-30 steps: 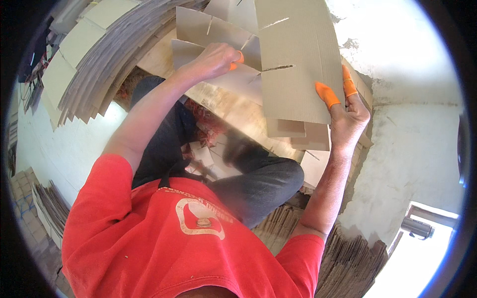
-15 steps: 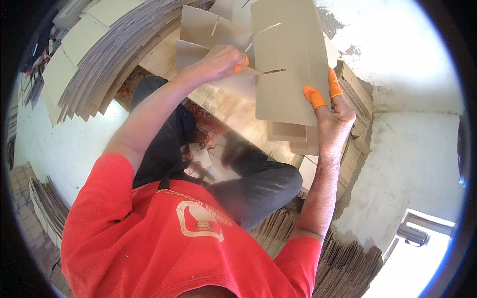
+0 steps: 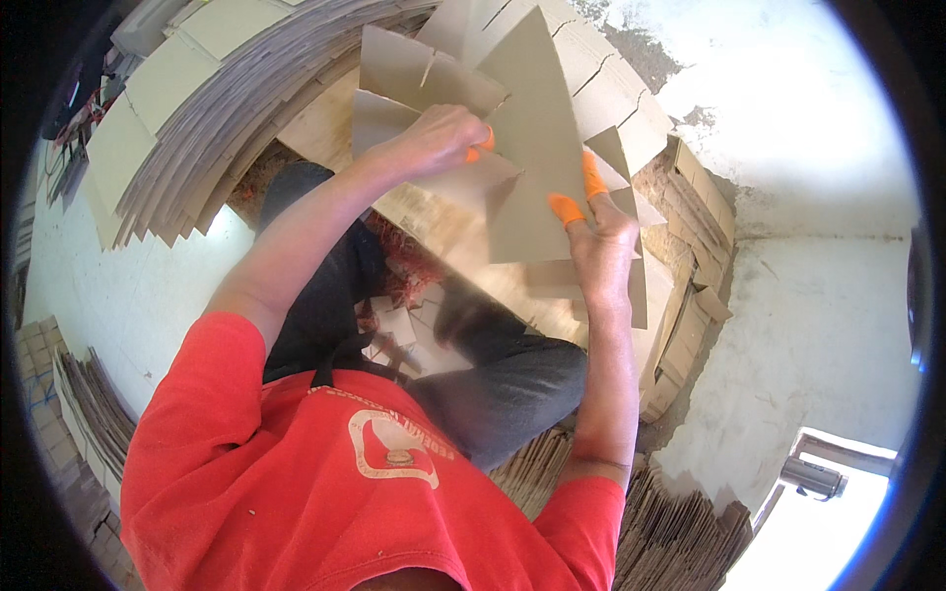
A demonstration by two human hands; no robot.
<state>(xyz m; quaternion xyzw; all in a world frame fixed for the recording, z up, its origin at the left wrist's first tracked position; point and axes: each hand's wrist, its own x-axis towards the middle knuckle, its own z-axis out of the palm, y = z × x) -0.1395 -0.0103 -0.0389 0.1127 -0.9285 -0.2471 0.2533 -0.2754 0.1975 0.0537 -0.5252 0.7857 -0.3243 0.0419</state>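
Two hands work one slotted cardboard divider sheet (image 3: 532, 167) held up in front of me. My left hand (image 3: 434, 143) is closed on the piece at its left edge, fingers curled over it, an orange fingertip cover showing at the thumb. My right hand (image 3: 596, 246) grips the lower right part of the sheet, its fingers (image 3: 564, 209) pinched shut on the board with orange covers on two tips. A second slotted piece (image 3: 414, 84) sits just beyond my left fingers, touching the first. To do this well, I judge the slots should line up squarely before I press, with pressure kept near the cuts so the board does not crease. Beyond my left fingers fans a tall stack of flat cardboard sheets (image 3: 197, 128); more board (image 3: 680, 532) lies below my right arm. The whitish floor (image 3: 828, 325) looks rough and dusty.
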